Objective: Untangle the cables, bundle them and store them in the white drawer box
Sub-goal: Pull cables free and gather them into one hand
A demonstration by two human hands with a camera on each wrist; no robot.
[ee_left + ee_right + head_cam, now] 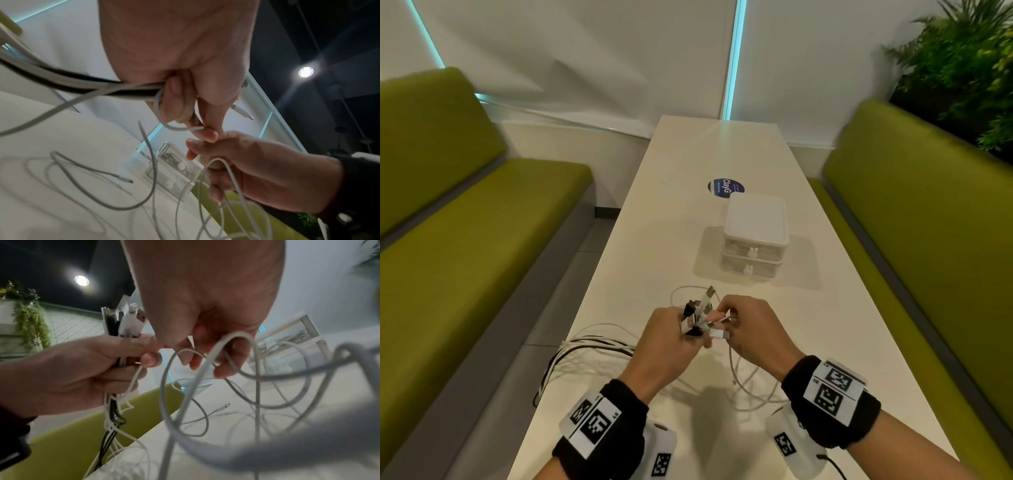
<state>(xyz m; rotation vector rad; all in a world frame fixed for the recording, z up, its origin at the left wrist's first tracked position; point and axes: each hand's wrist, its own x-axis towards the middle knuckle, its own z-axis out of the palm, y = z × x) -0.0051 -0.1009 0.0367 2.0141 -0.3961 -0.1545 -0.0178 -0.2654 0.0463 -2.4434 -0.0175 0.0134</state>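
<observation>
My left hand (671,332) grips a bunch of white and black cable ends (697,310), their plugs sticking up above the fist (127,321). The right hand (743,325) pinches a white cable end (719,334) right beside that bunch, and a white loop (236,340) hangs over its curled fingers. Long white and black cable runs (592,346) trail left off the table edge; more white loops (746,383) lie under the right wrist. The white drawer box (755,236), two drawers with small knobs, stands shut farther up the table, also in the left wrist view (174,172).
The long white table (688,212) carries a round dark sticker (726,188) behind the box. Green benches (465,222) flank both sides (928,240). A plant (969,68) stands at the far right. A loose plug (125,178) lies on the table.
</observation>
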